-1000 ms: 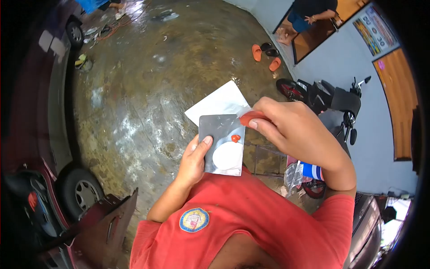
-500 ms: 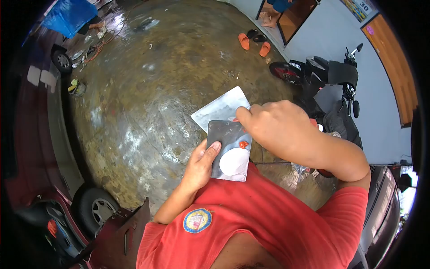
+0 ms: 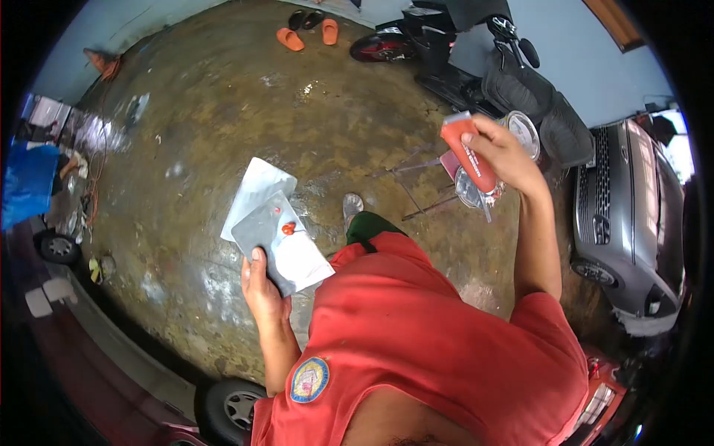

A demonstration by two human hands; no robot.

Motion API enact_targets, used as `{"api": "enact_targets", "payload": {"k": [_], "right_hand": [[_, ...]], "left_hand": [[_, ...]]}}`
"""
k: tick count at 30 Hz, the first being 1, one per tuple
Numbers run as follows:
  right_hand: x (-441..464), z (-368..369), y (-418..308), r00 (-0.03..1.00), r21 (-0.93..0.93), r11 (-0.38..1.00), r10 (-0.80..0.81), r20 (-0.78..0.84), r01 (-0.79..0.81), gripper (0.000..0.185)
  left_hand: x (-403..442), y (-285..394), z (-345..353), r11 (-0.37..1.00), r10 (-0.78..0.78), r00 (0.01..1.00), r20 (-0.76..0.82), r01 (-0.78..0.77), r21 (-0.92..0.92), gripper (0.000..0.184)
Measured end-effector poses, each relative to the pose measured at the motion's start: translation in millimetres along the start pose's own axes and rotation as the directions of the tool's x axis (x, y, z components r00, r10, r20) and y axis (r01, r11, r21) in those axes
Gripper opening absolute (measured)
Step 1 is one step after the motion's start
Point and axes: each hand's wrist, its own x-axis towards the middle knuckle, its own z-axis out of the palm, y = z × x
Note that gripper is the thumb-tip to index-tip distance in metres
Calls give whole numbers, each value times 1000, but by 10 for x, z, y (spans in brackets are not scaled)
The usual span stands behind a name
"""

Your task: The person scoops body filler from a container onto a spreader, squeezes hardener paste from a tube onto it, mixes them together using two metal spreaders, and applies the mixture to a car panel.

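Observation:
My left hand [image 3: 265, 296] grips a flat grey mixing plate [image 3: 256, 225], its thumb on the top face. A round white patch of putty [image 3: 301, 256] lies on the plate, with a blob of red paste [image 3: 288, 228] beside it and a smaller pinkish spot above. Beyond the plate's far edge shows a pale, smeared flat sheet [image 3: 258, 184]; how it is held is hidden. Out to the right, my right hand [image 3: 509, 157] is closed around a red squeeze tube [image 3: 468, 151] with white lettering, its flat grey end pointing away from me.
Below the tube stands a thin metal frame [image 3: 416, 195] with containers on it, including a round tin [image 3: 523, 134]. A motorcycle [image 3: 446, 56] is parked by the wall. A grey car [image 3: 628, 215] stands right, a maroon vehicle [image 3: 82, 372] left. Orange sandals [image 3: 291, 39] lie on the wet floor.
My right hand has moved from over the plate out to the right, bringing the red tube into clear sight. The plate has shifted left and tilted. The whole view has turned rightward.

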Motion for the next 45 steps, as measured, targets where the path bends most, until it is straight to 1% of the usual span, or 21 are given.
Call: {"api": "enact_targets", "payload": {"k": [1, 4, 7, 11, 14, 15, 18, 21, 25, 28, 30, 33, 34, 35, 36, 37, 38, 39, 40, 42, 45], "right_hand": [[1, -19, 312, 995, 88, 992, 95, -19, -93, 20], [85, -21, 1280, 969, 178, 967, 207, -137, -181, 11], [286, -92, 2522, 945, 175, 962, 244, -216, -208, 10], [316, 163, 3163, 874, -45, 931, 323, -364, -363, 15], [417, 249, 3450, 902, -116, 933, 289, -321, -340, 17], [464, 269, 3616, 925, -172, 944, 218, -311, -281, 17], [491, 324, 3608, 900, -213, 891, 339, -274, -401, 15], [561, 303, 3506, 890, -285, 859, 340, -304, -426, 18], [553, 302, 3394, 905, -429, 859, 87, -416, -280, 21], [613, 287, 3305, 869, -530, 804, -35, -493, -268, 26], [667, 292, 3095, 857, -500, 838, -82, -510, -218, 29], [852, 560, 2914, 864, -320, 935, -27, -503, -157, 16], [935, 711, 2930, 900, -246, 959, 18, -436, -139, 14], [998, 981, 2880, 891, 24, 989, 140, -433, -144, 14], [1040, 1191, 2910, 909, 128, 949, 312, -276, -287, 23], [1092, 1389, 2867, 862, 60, 870, 493, -117, -489, 30], [1134, 1685, 3260, 895, 14, 895, 445, 25, -445, 39], [1215, 1928, 3530, 875, -3, 887, 456, 160, -462, 38], [1277, 2074, 3359, 695, 197, 667, 681, 232, -719, 47], [1463, 2202, 3184, 503, 257, 433, 772, 390, -864, 49], [1780, 2147, 2951, 432, 161, 414, 725, 537, -896, 52]], "left_hand": [[69, 14, 38, 1000, -2, 1000, 3, 2, 20, 50], [238, 88, 210, 998, -23, 999, 41, 21, 55, 52], [454, 142, 448, 994, -52, 995, 80, 45, 96, 50], [602, 235, 671, 991, -44, 995, 95, 31, 134, 48], [805, 278, 870, 985, -31, 996, 86, 16, 170, 51], [874, 283, 936, 984, -27, 997, 77, 12, 180, 53], [975, 291, 1062, 981, -15, 998, 55, 4, 194, 52], [1137, 261, 1174, 983, -17, 998, 53, 8, 181, 50], [1319, 201, 1414, 981, -63, 998, 32, 56, 187, 46], [1517, 108, 1440, 978, -121, 991, 54, 110, 175, 44], [1655, 72, 1456, 979, -133, 986, 105, 114, 170, 44], [1825, 100, 1577, 978, -158, 978, 138, 136, 157, 45], [1879, 126, 1635, 979, -178, 972, 151, 159, 130, 45], [1928, 161, 1696, 980, -176, 972, 153, 158, 118, 45], [1972, 196, 1728, 981, -177, 972, 152, 162, 109, 45], [2074, 164, 1679, 984, -175, 969, 173, 168, 53, 45], [2143, 207, 1684, 986, -166, 971, 171, 158, 61, 46], [2253, 222, 1643, 987, -160, 967, 200, 158, 29, 45], [2379, 233, 1596, 987, -156, 961, 229, 161, -4, 45], [2625, 358, 1532, 987, -143, 965, 221, 155, -38, 44], [3067, 534, 1386, 988, -94, 975, 202, 117, -104, 43]]}}
